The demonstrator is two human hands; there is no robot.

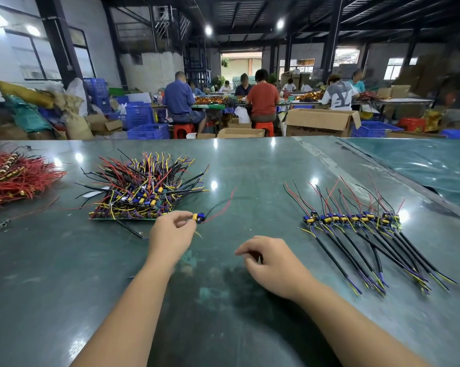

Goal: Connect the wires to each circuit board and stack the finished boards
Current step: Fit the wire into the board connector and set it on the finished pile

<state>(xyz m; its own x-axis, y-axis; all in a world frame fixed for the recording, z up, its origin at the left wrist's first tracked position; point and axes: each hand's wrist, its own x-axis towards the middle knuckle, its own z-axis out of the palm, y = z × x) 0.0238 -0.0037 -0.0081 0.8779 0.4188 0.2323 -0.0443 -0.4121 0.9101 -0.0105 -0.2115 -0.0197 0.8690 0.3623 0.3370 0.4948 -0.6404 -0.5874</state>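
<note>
Board (198,218), small with blue and yellow parts, sits pinched between the thumb and fingertips of the left hand (172,233), raised just above the table (263,165). A red wire (221,211) and a black wire (224,203) trail from it up and to the right, blurred. A short yellow lead hangs below the fingers. The left forearm reaches in from the lower edge, wrist bent slightly so the knuckles face the camera.

The right hand (272,263) hovers low over the table, nearer the camera than the left and to its right. Its fingers curl loosely inward, thumb near the forefinger; whether anything is held between them I cannot tell.

Beyond the left hand and slightly to its left lies one heap (144,188) of boards bristling with black, red, yellow and purple wires, too tangled to count. Far left of that hand lies one bundle (14,173) of red wires.

To the right of the right hand, well apart from it, a row (352,218) of finished boards lies side by side, about eight, though the overlap makes the count uncertain. Their thin red and black wires fan away from the camera; their thick black cables run toward it, ending in yellow and purple tips.
</note>
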